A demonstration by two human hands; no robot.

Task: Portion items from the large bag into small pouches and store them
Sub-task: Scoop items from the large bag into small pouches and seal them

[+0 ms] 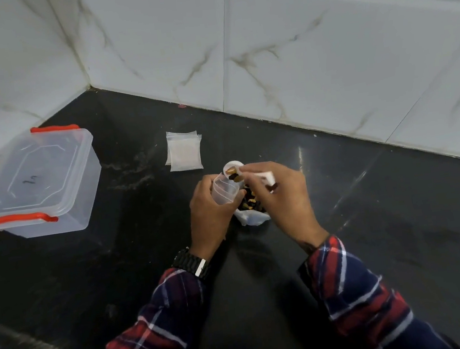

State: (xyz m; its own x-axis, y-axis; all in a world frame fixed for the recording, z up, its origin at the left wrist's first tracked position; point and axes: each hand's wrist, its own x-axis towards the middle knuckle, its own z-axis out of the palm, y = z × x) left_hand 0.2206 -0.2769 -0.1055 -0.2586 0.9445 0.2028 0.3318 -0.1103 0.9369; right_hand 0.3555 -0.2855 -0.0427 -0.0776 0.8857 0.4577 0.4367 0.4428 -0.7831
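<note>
At centre frame I see the left hand [208, 206] gripping a small clear pouch [224, 189], mouth held open. The right hand [278, 190] pinches a white scoop [234, 169] of brown and dark pieces at that mouth. The large bag [252, 210] sits just below, between both hands. Spare pouches [184, 150] lie above centre; a lidded box [34, 181] sits at left on the black counter [373, 214].

One head-worn wide-angle view, looking forward and steeply down from above the person's forearms, close over the black counter [374, 229], facing the corner of the marble-tiled wall [293, 36] (edges bowed by the lens) — both hands near frame centre, no second view.
</note>
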